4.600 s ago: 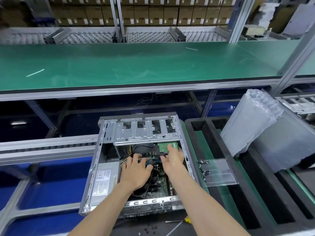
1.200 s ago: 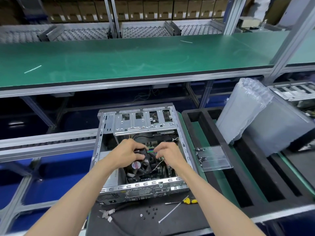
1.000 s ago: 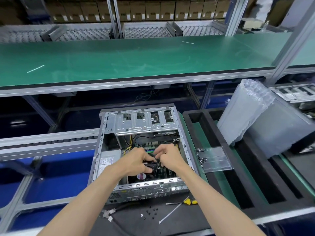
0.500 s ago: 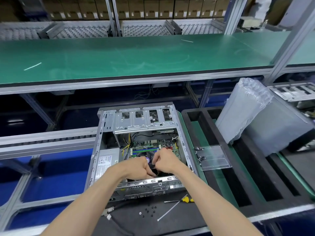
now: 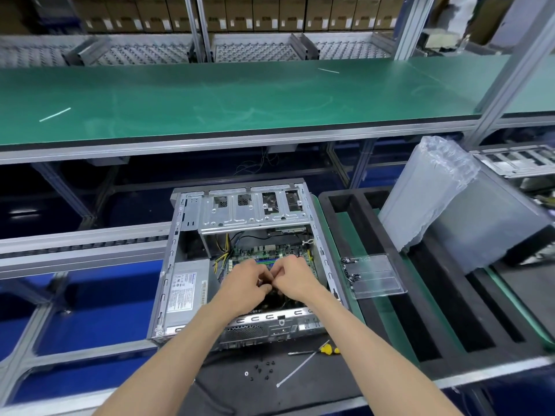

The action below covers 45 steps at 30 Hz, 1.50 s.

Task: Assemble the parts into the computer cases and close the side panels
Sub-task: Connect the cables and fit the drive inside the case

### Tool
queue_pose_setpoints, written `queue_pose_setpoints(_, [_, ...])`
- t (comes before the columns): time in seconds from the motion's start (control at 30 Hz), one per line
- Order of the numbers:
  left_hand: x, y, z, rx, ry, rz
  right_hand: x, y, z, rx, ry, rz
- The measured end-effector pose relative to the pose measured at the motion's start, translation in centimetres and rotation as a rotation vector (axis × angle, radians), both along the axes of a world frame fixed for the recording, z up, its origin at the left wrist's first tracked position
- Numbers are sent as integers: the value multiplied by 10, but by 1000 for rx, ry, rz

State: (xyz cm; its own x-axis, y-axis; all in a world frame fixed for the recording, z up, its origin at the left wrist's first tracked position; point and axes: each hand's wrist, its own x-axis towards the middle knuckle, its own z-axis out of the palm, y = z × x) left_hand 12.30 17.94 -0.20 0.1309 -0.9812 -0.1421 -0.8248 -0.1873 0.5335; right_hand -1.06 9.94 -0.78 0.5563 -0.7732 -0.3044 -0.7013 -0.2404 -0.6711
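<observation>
- the open computer case [image 5: 240, 265] lies on its side at the front edge of the bench, side panel off.
- left hand [image 5: 244, 288] and right hand [image 5: 295, 280] meet knuckle to knuckle over the motherboard [image 5: 264, 254], fingers curled tight on something small (hidden between them, so i cannot tell what).
- risk: a forced or skewed push could bend pins or snag the yellow cables [image 5: 220, 259].
- loose screws [image 5: 262, 369] and a screwdriver [image 5: 318, 351] lie near the bench's front edge and could be knocked off.
</observation>
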Motion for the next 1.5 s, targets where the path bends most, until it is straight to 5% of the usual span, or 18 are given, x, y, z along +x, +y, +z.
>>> queue_pose_setpoints(0.77, [-7,2,-7,-138,-115,-114,-32,27,12,-392,-3,11])
queue_pose_setpoints(1.07, [-71,-34,9,-335,-5,-163,-82,18,23,-393,-446,-507])
queue_pose_setpoints(1.33, [-115,-86,11,-316,-100,-268,-186,-41,-6,-189,-141,-594])
queue_pose_setpoints(1.5, [-149,-121,12,-66,-366,-361,-212,-77,-42,-147,-16,-507])
